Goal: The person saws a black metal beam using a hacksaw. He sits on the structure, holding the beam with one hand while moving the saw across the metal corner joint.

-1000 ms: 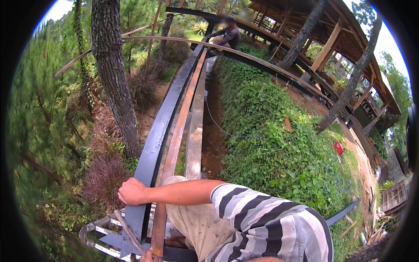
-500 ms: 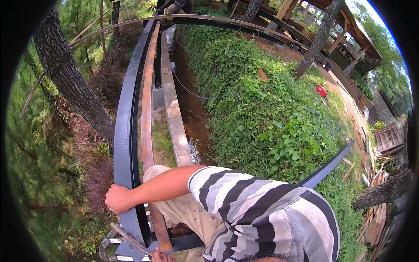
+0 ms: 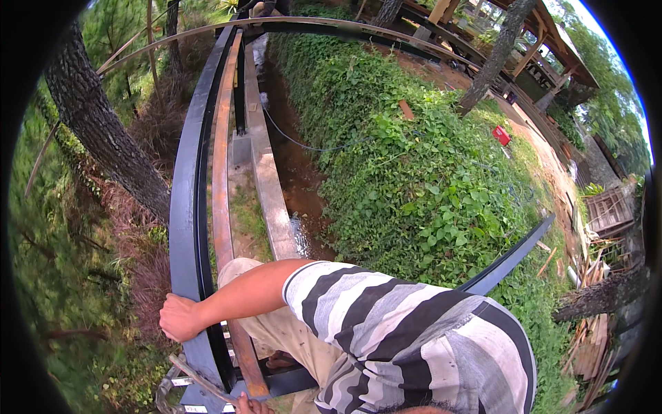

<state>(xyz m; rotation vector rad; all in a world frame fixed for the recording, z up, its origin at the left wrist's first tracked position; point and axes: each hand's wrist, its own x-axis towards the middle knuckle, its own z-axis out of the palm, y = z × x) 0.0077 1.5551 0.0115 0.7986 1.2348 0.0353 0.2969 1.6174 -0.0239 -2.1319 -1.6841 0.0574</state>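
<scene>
My right arm, in a black, grey and white striped sleeve, reaches left across a long dark-painted steel beam (image 3: 185, 221). My right hand (image 3: 181, 317) is curled over the beam's outer edge. My left hand (image 3: 254, 406) shows only in part at the lower edge, its fingers closed at the end of a thin brown stick (image 3: 205, 379), beside the near end of a rusty steel bar (image 3: 224, 207). This bar runs alongside the dark beam. My bent leg in stained beige trousers (image 3: 296, 338) is between the bar and my torso; a sandalled foot (image 3: 279, 361) shows below.
A ladder (image 3: 181, 381) stands under the beam's near end. A concrete ledge (image 3: 272, 200) borders a muddy ditch (image 3: 293, 172), with a vine-covered bank (image 3: 407, 179) beyond. Another dark beam (image 3: 510, 259) projects at right. A tree trunk (image 3: 103, 131) leans at left. Another person (image 3: 265, 8) is at the far end.
The view has turned slightly, so the beams, bank and trees sit a little further left and higher. Both hands keep their places on the beam and the stick.
</scene>
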